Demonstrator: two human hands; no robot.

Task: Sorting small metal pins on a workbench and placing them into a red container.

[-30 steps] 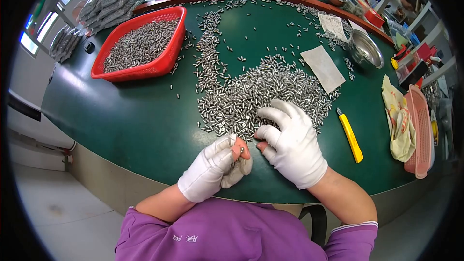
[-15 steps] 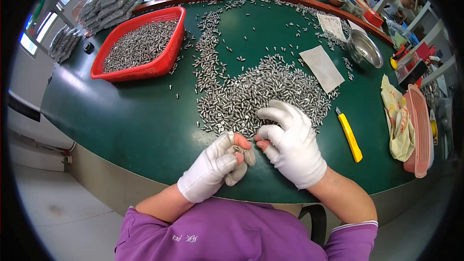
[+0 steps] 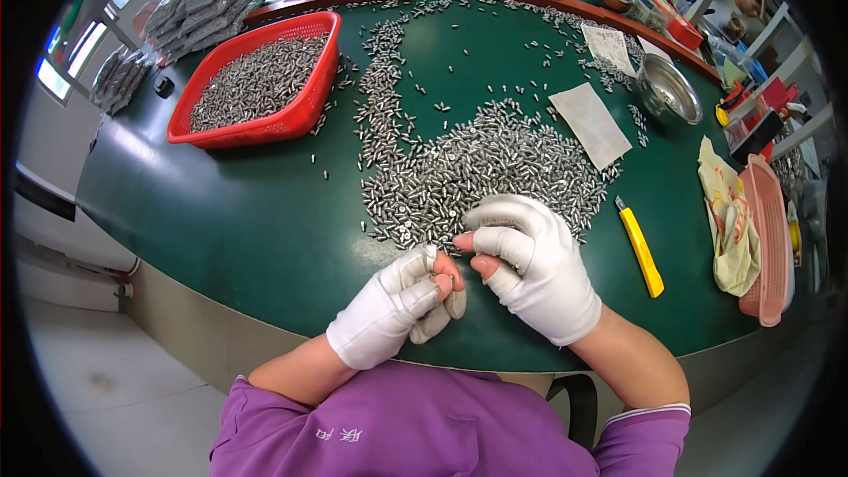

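Note:
A big heap of small silvery bullet-shaped metal parts point(image 3: 495, 159) lies on the green table point(image 3: 221, 238). Just in front of its near edge is my left hand point(image 3: 393, 305), in a white glove with bare thumb and index tips. Those tips are pinched on a small metal part point(image 3: 451, 277), mostly hidden by the fingers. My right hand point(image 3: 548, 274), gloved the same way, is held over the heap's near right edge. Its fingers are bent, and the bare thumb and index tips stand apart with nothing visible between them.
A red basket point(image 3: 329, 62) full of like parts stands at the left. To the right lie a yellow cutter knife point(image 3: 640, 247), a paper sheet point(image 3: 590, 126), a metal bowl point(image 3: 669, 90), a cloth point(image 3: 729, 221) and a pink basket point(image 3: 767, 238). Filled bags point(image 3: 208, 9) are piled far left.
My right hand has drawn slightly down from the heap, its fingers curling more. My left thumb and index have shifted a little, and a small metal part shows at their tips.

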